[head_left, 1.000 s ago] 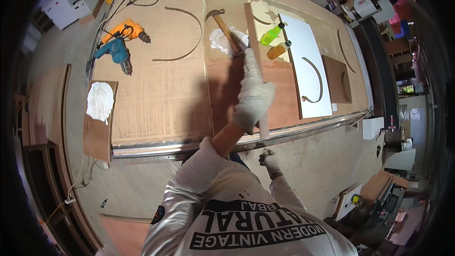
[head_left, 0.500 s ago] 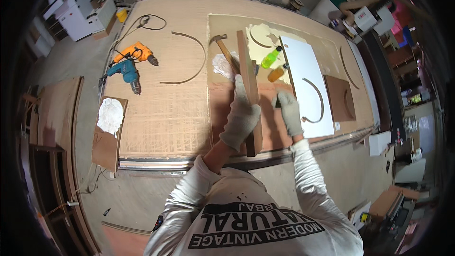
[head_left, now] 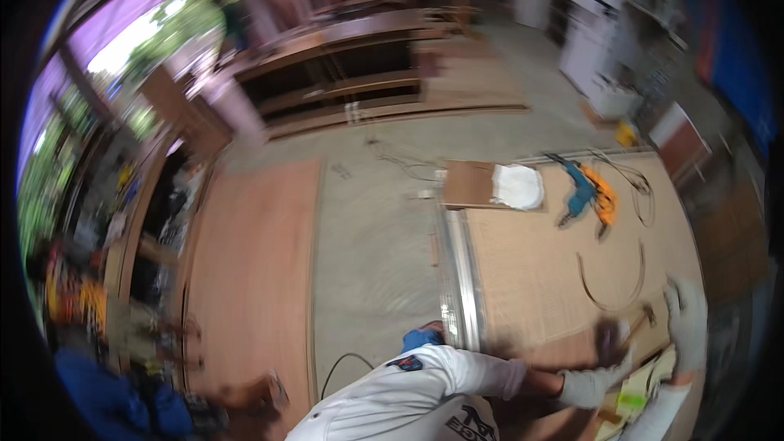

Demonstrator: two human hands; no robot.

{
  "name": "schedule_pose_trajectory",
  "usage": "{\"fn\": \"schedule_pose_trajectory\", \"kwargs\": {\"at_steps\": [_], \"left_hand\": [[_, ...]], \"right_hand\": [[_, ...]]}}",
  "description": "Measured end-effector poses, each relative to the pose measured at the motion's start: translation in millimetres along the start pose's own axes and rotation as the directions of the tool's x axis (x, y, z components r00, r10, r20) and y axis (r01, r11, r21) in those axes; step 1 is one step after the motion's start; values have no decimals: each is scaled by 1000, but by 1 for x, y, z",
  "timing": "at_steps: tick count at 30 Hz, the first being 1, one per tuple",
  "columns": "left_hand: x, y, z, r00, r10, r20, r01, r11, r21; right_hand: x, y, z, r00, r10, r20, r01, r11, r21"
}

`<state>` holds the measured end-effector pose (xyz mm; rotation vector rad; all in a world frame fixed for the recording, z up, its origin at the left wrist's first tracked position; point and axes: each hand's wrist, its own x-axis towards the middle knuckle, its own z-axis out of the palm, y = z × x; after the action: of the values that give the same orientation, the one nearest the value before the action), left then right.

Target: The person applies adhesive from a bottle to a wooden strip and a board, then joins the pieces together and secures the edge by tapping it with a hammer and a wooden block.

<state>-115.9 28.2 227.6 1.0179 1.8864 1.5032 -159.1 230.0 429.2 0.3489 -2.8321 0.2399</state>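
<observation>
Motion blurs this view. At the lower right, my left hand [head_left: 592, 387] in a pale work glove is closed on a long brown wooden board [head_left: 651, 347]; its fingertips are smeared. My right hand [head_left: 688, 318], also gloved, is raised beyond the board at the right, its fingers too blurred to read. A hammer [head_left: 639, 324] with a wooden handle lies beside the board, near my left hand. Close to my forearms is a bright green bottle [head_left: 630, 400], partly smeared.
On the worktable [head_left: 523, 278] lie a teal drill [head_left: 580, 196], an orange drill [head_left: 603, 196] and a curved strip [head_left: 611, 304]. A white cloth [head_left: 518, 186] rests on a brown panel [head_left: 469, 184]. A large reddish panel [head_left: 253, 269] and shelving [head_left: 343, 73] stand left. Blurred blue shapes [head_left: 122, 392] fill the lower left.
My view has swung left, so the table and both hands now appear at the lower right. The shelving and reddish panel have come into view. My right hand appears farther forward along the board.
</observation>
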Motion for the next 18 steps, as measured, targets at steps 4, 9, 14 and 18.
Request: {"fn": "schedule_pose_trajectory", "kwargs": {"at_steps": [4, 9, 14, 18], "left_hand": [[-16, 0, -8, 989, -14, -151, 13, 1000, -3], [-2, 2, 0, 972, -27, -232, 29, 1000, 5], [9, 8, 12, 984, 12, -178, -8, 1000, 26], [26, 20, 39, 993, 89, -72, -86, 995, 50]], "right_hand": [[-6, -8, 25, 979, 90, 185, -89, 996, -13], [4, 8, 39, 961, 16, 277, -15, 1000, -4], [-45, 71, 67, 972, -10, 235, -8, 997, 74], [-87, 77, 74, 990, -75, 118, 68, 996, 62]]}}
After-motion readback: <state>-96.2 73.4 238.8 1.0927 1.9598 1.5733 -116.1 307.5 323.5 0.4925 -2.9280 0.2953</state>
